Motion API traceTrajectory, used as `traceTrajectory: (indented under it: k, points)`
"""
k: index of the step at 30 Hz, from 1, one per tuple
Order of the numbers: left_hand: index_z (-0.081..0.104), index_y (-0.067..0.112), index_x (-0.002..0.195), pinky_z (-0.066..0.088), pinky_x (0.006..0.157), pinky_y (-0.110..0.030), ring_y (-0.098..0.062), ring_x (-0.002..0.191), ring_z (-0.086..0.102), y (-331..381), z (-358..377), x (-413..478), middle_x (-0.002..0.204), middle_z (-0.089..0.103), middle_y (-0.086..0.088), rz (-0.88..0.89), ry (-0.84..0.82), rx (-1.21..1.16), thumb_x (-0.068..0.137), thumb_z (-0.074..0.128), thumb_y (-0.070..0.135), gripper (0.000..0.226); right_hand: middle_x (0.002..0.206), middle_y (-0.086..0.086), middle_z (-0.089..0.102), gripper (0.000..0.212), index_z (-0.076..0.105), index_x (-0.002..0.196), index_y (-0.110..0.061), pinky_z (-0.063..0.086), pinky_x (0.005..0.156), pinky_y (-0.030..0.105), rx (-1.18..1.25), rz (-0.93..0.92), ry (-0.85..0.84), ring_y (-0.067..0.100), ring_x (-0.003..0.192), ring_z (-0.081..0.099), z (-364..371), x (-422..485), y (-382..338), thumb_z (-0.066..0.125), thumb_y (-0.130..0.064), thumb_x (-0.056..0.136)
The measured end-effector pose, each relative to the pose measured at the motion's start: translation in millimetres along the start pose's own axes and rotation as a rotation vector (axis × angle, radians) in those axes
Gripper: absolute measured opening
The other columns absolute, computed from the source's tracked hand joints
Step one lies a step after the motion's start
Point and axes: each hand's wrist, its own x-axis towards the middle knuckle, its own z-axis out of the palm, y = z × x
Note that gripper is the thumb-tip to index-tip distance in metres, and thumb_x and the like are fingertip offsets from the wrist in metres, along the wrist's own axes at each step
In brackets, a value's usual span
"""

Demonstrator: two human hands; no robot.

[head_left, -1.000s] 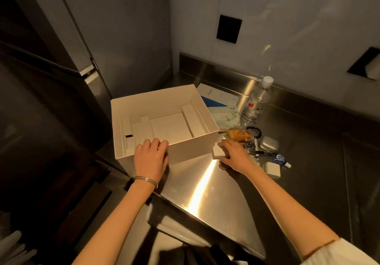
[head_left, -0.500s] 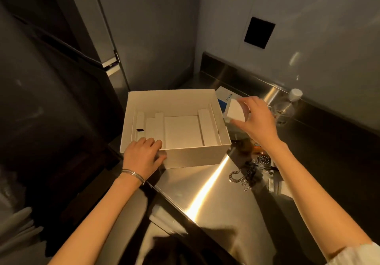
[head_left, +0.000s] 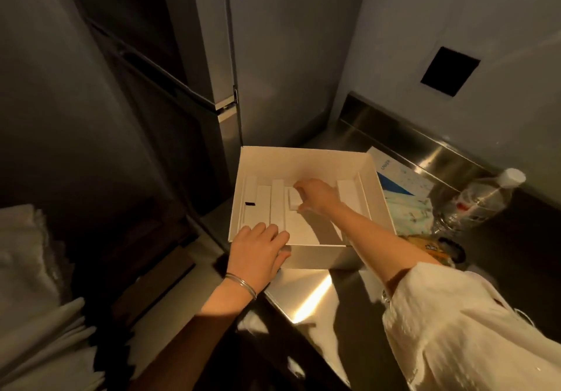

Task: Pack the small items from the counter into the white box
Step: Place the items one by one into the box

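The open white box (head_left: pixel 303 158) stands on the steel counter (head_left: pixel 306 293), with white card dividers inside. My right hand (head_left: pixel 318 195) reaches into the middle of the box, its fingers closed on a small white block (head_left: pixel 294 199) that is low over the box floor. My left hand (head_left: pixel 261 249) rests on the near left rim of the box, fingers over the edge, a metal bangle on the wrist. Right of the box, partly hidden by my right arm, lie an orange packet (head_left: pixel 431 246) and a dark ring-shaped item (head_left: pixel 455 249).
A clear water bottle (head_left: pixel 482 196) with a white cap stands at the right. A blue and white printed sheet (head_left: pixel 403 190) lies behind the box's right side. A tall steel cabinet (head_left: pixel 212 57) rises left of the counter. The counter's front edge runs diagonally below my arms.
My right hand carried the small white block from the counter, up over the box's right wall, and down into the box's middle. My left hand stayed on the rim. The view swung left.
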Motion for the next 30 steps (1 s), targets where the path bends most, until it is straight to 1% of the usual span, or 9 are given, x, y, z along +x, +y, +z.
traceTrajectory:
  k: [3, 7, 10, 13, 16, 19, 21, 24, 30]
  points:
    - [0.057, 0.020, 0.068, 0.034, 0.050, -0.025, -0.017, 0.056, 0.053, -0.4, -2.6, -1.8, 0.062, 0.057, 0.002, 0.002, -0.016, -0.023, 0.067, 0.074, 0.033, 0.022, 0.105, 0.001, 0.062, 0.028, 0.060, 0.096, -0.021, 0.048, 0.077, 0.027, -0.002, -0.011, 0.090, 0.023, 0.095, 0.058, 11.1, 4.0, -1.8, 0.077, -0.026, 0.074]
    - [0.058, 0.021, 0.068, 0.034, 0.050, -0.025, -0.017, 0.057, 0.053, -3.2, -6.6, -2.2, 0.062, 0.058, 0.003, -0.002, -0.036, -0.027, 0.065, 0.077, 0.032, 0.022, 0.126, 0.014, 0.043, 0.053, 0.047, 0.123, -0.013, 0.050, 0.090, 0.038, -0.010, -0.067, 0.077, 0.032, 0.109, 0.049, 9.2, 5.4, -9.2, 0.072, -0.017, 0.076]
    - [0.058, 0.020, 0.069, 0.029, 0.052, -0.026, -0.019, 0.058, 0.053, -0.6, -8.8, -3.8, 0.064, 0.058, 0.001, -0.013, -0.057, -0.039, 0.066, 0.076, 0.031, 0.021, 0.131, 0.016, 0.039, 0.059, 0.042, 0.131, -0.010, 0.049, 0.084, 0.022, 0.131, -0.056, 0.090, 0.027, 0.109, 0.047, -10.6, -2.7, -16.3, 0.068, -0.017, 0.079]
    - [0.060, 0.018, 0.072, 0.029, 0.052, -0.027, -0.022, 0.057, 0.052, -0.7, -8.2, -3.2, 0.064, 0.059, -0.002, -0.001, -0.062, -0.043, 0.066, 0.077, 0.028, 0.021, 0.126, 0.012, 0.049, 0.046, 0.055, 0.121, -0.015, 0.044, 0.093, 0.030, 0.264, -0.022, 0.132, 0.026, 0.112, 0.050, -44.4, -26.3, -12.2, 0.070, -0.020, 0.079]
    - [0.062, 0.016, 0.075, 0.030, 0.052, -0.028, -0.025, 0.058, 0.053, -1.7, -5.5, -2.2, 0.066, 0.061, -0.004, -0.006, -0.068, -0.049, 0.066, 0.079, 0.027, 0.022, 0.111, 0.003, 0.062, 0.019, 0.064, 0.106, -0.015, 0.046, 0.089, 0.019, 0.404, -0.007, 0.337, 0.012, 0.101, 0.057, -80.9, -88.7, 14.2, 0.062, -0.014, 0.087]
    - [0.061, 0.014, 0.077, 0.029, 0.055, -0.028, -0.027, 0.061, 0.054, -1.7, -0.6, -3.1, 0.069, 0.061, -0.006, -0.008, -0.040, -0.037, 0.075, 0.069, 0.033, 0.020, 0.101, -0.002, 0.062, 0.015, 0.066, 0.101, -0.012, 0.046, 0.084, 0.016, 0.385, 0.072, 0.427, 0.007, 0.092, 0.057, -94.1, -166.9, 67.2, 0.061, -0.011, 0.087]
    - [0.061, 0.015, 0.078, 0.030, 0.055, -0.029, -0.027, 0.062, 0.053, -1.9, 1.1, -3.3, 0.070, 0.061, -0.005, 0.004, -0.030, -0.024, 0.078, 0.058, 0.038, 0.023, 0.102, 0.004, 0.064, 0.016, 0.067, 0.100, -0.011, 0.046, 0.082, 0.022, 0.284, 0.181, 0.369, 0.014, 0.092, 0.059, -83.7, -204.1, 111.9, 0.062, -0.009, 0.085]
    - [0.062, 0.013, 0.080, 0.035, 0.054, -0.032, -0.029, 0.063, 0.054, -2.3, 2.6, -3.1, 0.071, 0.062, -0.007, 0.016, -0.036, -0.028, 0.078, 0.065, 0.035, 0.023, 0.111, 0.013, 0.059, 0.028, 0.064, 0.110, -0.011, 0.047, 0.085, 0.039, 0.073, 0.389, 0.199, 0.030, 0.103, 0.056, -56.2, -234.3, 173.0, 0.063, -0.006, 0.082]
    - [0.063, 0.013, 0.080, 0.034, 0.054, -0.029, -0.028, 0.062, 0.055, 1.2, 0.3, -2.3, 0.072, 0.063, -0.008, 0.018, -0.043, -0.017, 0.071, 0.075, 0.029, 0.023, 0.132, 0.019, 0.047, 0.046, 0.050, 0.127, -0.013, 0.038, 0.102, 0.048, -0.026, 0.630, -0.009, 0.041, 0.125, 0.040, -28.3, -243.0, 235.8, 0.059, -0.009, 0.082]
